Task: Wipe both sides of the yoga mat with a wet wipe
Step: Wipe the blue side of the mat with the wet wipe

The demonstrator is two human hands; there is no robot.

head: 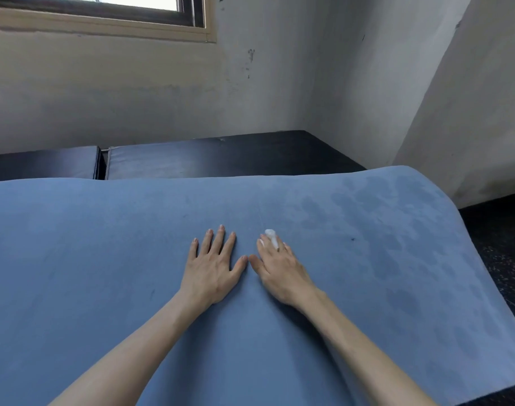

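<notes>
- A window (98,7) with a pale, flat frame is sitting at the top left, set in a rough, stained plaster wall (162,92).
- Below the wall, two dark pads (221,159) with a smooth, slightly shiny skin are lying end to end, a narrow gap between them.
- The mat (89,259) is spreading across the whole lower part of the view: blue, matte, finely grained like suede, its far edge running in a soft wave and its right end curving down in a rounded corner.
- The left hand (212,265) is lying flat on the mat near the middle, palm down, fingers straight and fanned, gripping nothing.
- The right hand (279,271) is pressing on the mat just beside it, thumb tips nearly touching, fingers stretched forward.
- The wipe (271,237), a small white crumpled wad, is sitting under and between the right fingers, poking up by the middle one; how firmly it is pinched I cannot tell.
- Right of the hands, darker damp blotches are marking the mat in rounded, overlapping patches.
- Past the mat's right edge, a dark speckled floor (496,259) is showing.
</notes>
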